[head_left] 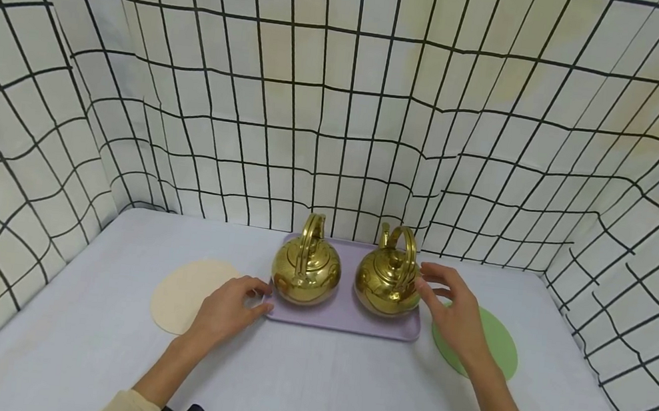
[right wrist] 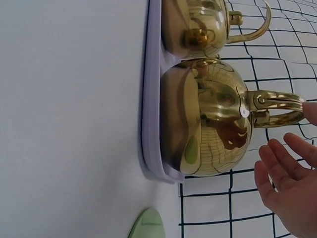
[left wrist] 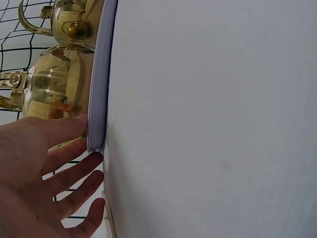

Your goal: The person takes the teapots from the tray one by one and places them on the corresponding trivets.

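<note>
The head view looks forward and down on the bench [head_left: 299, 376]. The two wrist views, low, near and turned sideways, share with it the kettles [head_left: 306, 278] and the tray [head_left: 345, 301].

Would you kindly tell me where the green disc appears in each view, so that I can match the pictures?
Head: the green disc lies right of centre, beside the lilac tray, partly hidden by the right hand.
Left wrist: not in this picture.
Right wrist: at the bottom edge, slightly left of centre, cut off by the frame.
Shared landmark: the lilac tray, bearing two gold-coloured kettles, shows in all three views.
</note>
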Demonstrator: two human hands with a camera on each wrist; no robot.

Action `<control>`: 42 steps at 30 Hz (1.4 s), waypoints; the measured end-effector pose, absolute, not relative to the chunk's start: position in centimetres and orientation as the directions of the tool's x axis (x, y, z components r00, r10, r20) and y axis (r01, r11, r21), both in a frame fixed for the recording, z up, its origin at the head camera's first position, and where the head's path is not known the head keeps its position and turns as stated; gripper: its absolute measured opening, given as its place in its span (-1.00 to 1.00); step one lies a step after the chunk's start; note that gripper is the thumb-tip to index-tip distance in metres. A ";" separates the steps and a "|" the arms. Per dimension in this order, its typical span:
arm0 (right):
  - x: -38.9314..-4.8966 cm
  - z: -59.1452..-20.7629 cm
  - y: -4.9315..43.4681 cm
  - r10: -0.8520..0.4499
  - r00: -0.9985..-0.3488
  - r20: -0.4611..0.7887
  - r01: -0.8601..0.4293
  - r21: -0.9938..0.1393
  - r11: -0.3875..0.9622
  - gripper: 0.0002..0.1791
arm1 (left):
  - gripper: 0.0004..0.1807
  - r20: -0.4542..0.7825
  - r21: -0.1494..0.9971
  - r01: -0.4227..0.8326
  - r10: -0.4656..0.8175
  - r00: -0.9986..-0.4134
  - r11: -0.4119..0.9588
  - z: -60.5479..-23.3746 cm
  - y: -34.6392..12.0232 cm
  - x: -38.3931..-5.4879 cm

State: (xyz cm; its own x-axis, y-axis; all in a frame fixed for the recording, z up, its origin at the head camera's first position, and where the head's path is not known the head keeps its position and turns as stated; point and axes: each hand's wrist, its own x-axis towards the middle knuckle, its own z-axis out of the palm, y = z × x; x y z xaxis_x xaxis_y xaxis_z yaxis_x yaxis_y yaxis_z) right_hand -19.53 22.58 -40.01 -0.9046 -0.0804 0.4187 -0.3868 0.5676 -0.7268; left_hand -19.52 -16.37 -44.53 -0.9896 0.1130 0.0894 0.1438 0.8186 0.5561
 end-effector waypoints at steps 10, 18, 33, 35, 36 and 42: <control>-19.8 -39.4 21.9 -0.065 -0.909 0.411 -0.390 -0.789 0.474 -0.63 | -0.69 0.059 0.574 0.133 0.121 -0.991 0.808 -44.6 -16.6 -20.1; -19.8 -39.3 21.3 -0.074 -0.908 0.413 -0.403 -0.809 0.428 -0.63 | -0.68 0.032 0.583 0.117 0.122 -0.992 0.804 -44.8 -16.8 -20.2; -20.3 -39.5 20.7 -0.086 -0.921 0.379 -0.386 -0.863 0.327 -0.61 | -0.67 0.043 0.580 0.128 0.126 -0.991 0.804 -44.7 -16.9 -20.0; -20.3 -39.6 20.6 -0.074 -0.926 0.371 -0.374 -0.871 0.319 -0.62 | -0.67 0.036 0.581 0.123 0.125 -0.991 0.805 -44.7 -16.9 -20.1; -20.3 -39.6 20.5 -0.069 -0.928 0.365 -0.367 -0.875 0.315 -0.62 | -0.67 0.033 0.580 0.122 0.126 -0.991 0.806 -44.7 -17.0 -20.1; -20.5 -39.6 20.3 -0.055 -0.939 0.340 -0.340 -0.888 0.311 -0.62 | -0.68 0.019 0.575 0.118 0.131 -0.991 0.810 -44.8 -17.0 -20.2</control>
State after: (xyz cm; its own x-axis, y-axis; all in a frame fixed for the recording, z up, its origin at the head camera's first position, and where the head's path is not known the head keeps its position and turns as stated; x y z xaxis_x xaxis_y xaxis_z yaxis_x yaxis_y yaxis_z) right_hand -20.51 20.26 -39.60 -0.9387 -0.0554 0.3404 -0.3402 0.3108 -0.8875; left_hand -20.22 -17.04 -44.76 -0.9912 0.1311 0.0189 0.1180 0.8098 0.5748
